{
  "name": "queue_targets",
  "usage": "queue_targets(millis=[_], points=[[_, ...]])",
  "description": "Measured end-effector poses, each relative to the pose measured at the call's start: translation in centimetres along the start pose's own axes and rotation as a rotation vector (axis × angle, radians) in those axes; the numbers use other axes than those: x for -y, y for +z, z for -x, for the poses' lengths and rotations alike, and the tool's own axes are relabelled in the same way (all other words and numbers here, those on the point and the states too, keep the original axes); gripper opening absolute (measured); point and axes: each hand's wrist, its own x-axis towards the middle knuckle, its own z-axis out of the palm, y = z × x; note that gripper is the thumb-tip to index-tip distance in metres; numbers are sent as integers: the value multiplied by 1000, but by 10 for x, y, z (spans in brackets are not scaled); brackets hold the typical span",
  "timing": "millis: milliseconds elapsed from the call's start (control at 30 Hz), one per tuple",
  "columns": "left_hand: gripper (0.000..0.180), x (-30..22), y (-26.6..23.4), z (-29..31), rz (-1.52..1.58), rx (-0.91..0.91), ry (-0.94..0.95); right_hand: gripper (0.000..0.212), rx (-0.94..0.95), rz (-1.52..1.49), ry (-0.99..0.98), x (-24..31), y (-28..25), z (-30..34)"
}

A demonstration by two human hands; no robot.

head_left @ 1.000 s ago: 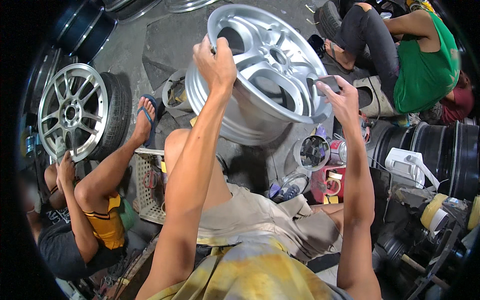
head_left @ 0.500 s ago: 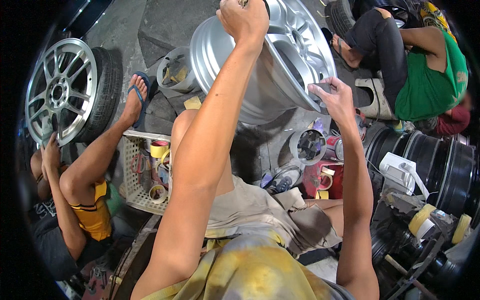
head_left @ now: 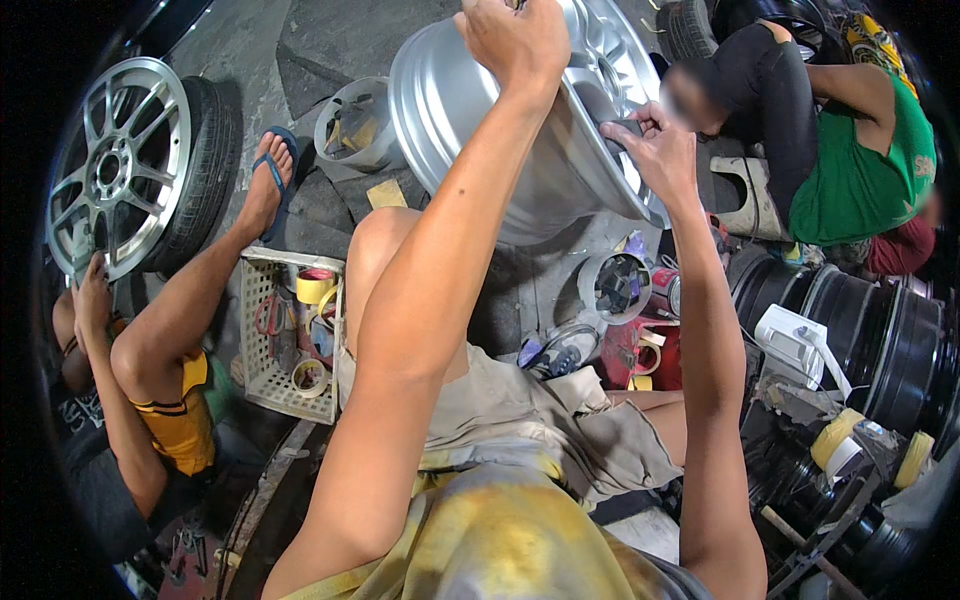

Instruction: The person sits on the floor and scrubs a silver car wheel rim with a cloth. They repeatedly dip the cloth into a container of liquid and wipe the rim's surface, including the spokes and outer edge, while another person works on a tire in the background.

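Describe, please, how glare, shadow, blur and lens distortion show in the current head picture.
Head view: bright glare streaks the held wheel, and the floor below it looks dark; head view: the right hand looks fairly sharp, while a soft blur hides a co-worker's head; head view: the fisheye image curves off into black corners.

Left arm [head_left: 400,385] is slanting up and rightward, left hand [head_left: 522,45] gripping at upper edge of view. Right forearm [head_left: 708,300] is standing nearly upright, right hand [head_left: 660,155] pinching, thumb [head_left: 622,138] pointing left.
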Motion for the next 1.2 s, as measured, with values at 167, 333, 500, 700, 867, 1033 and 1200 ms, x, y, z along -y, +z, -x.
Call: queue_targets(millis=[167,333,500,700,867,1033,1200], points=[[39,5,2,0,-6,-4,-28,45,314,-163,503,13,-18,5],[39,7,0,-2,78,33,-45,53,61,-285,78,10,-15,-6],[42,6,-9,-5,204,19,-71,46,155,-143,309,-11,-8,1],[35,6,-13,-4,273,51,-72,50,80,-127,95,-3,-4,-12],[33,10,-17,-7,265,89,-147,53,243,6,308,2,-17,-4],[31,10,-15,-2,207,5,-28,36,132,55,-284,26,-10,-41],[32,9,-18,-4,253,79,-152,23,109,-32,-815,46,35,-84]])
